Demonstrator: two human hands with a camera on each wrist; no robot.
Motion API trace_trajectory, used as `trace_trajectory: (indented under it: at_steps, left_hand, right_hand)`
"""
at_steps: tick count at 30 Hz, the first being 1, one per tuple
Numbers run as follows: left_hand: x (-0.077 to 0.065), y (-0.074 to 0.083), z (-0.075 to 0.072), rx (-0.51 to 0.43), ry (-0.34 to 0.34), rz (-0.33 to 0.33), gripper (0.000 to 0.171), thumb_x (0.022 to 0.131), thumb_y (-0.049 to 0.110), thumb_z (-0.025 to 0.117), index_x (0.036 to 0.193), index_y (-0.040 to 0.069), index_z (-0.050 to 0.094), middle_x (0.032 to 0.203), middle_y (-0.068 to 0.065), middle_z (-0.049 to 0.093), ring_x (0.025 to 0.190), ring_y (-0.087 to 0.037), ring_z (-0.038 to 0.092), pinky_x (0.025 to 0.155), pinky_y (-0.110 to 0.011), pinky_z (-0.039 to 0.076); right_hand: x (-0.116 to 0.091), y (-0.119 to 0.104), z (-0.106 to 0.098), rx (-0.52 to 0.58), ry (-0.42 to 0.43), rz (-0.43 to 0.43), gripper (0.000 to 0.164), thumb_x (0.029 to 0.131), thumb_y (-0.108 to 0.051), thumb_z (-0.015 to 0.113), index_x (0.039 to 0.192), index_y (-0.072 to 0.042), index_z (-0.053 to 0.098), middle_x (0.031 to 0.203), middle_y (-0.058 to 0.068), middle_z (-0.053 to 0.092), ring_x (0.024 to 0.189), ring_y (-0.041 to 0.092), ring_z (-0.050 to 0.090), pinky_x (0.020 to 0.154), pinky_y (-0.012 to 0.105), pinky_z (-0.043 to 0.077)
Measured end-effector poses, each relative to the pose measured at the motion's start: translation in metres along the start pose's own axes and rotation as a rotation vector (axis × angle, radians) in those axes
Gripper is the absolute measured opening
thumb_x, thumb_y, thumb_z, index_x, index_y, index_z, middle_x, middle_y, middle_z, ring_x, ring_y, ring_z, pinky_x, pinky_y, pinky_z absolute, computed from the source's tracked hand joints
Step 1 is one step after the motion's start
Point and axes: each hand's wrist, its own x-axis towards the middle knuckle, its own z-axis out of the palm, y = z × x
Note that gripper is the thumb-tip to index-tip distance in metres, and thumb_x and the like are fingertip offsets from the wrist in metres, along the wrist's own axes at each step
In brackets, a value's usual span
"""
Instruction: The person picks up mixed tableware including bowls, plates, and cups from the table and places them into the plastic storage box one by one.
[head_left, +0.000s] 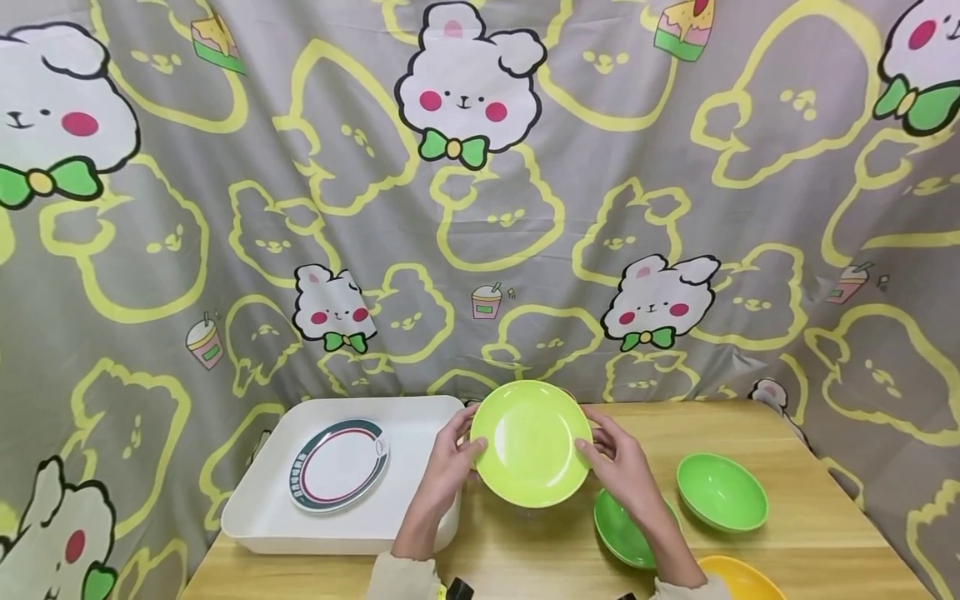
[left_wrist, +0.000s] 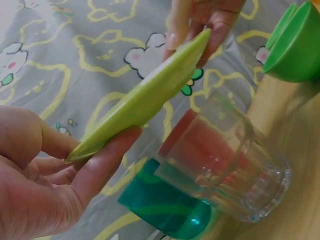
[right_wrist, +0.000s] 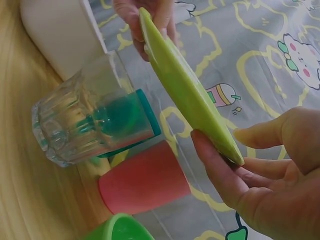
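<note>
Lime plate [head_left: 532, 444], pinched by the left hand [head_left: 450, 457] and right hand [head_left: 619, 462] at lower middle, could bump the clear glass [left_wrist: 240, 165] if it slips.

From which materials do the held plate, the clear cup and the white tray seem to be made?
Yellow-green plate: probably glossy plastic or melamine, given its bright, smooth highlights. Clear cup: likely glass, though clear plastic is possible; see-through, with a shiny, faceted base. White tray: perhaps low-gloss plastic, being opaque with rounded corners.
</note>
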Motion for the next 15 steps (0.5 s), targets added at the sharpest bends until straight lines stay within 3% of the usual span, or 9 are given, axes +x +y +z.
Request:
trace_trajectory:
  at_steps: [7,11,15]
  left_hand:
    - [-0.008,0.001,-0.018,-0.014,0.075,-0.002,0.055,0.099,-0.007,0.053,0.153,0.001,0.042,0.139,-0.026,0.054,0.082,-0.019,0.072,0.046,-0.023,0.053]
    - [-0.011,0.003,-0.029,-0.015,0.122,-0.013,0.054,0.099,-0.008,0.053,0.151,0.001,0.045,0.136,-0.025,0.056,0.085,-0.020,0.073,0.049,-0.028,0.058]
    - [-0.012,0.009,-0.043,-0.008,0.182,-0.019,0.052,0.099,-0.008,0.054,0.150,0.003,0.048,0.134,-0.024,0.057,0.087,-0.021,0.073,0.053,-0.037,0.062]
  right_hand:
    - [-0.001,-0.003,-0.001,-0.095,-0.084,-0.104,0.053,0.098,-0.001,0.067,0.148,0.004,0.048,0.121,0.025,0.067,0.107,0.037,0.068,0.076,0.030,0.063]
    - [-0.002,-0.008,-0.010,-0.260,-0.086,-0.179,0.049,0.095,-0.001,0.070,0.141,0.002,0.055,0.116,0.019,0.070,0.105,0.035,0.069,0.080,0.030,0.062]
    - [-0.004,-0.011,-0.019,-0.351,-0.114,-0.207,0.046,0.094,0.000,0.071,0.138,0.000,0.059,0.119,0.019,0.069,0.106,0.037,0.068,0.081,0.039,0.063]
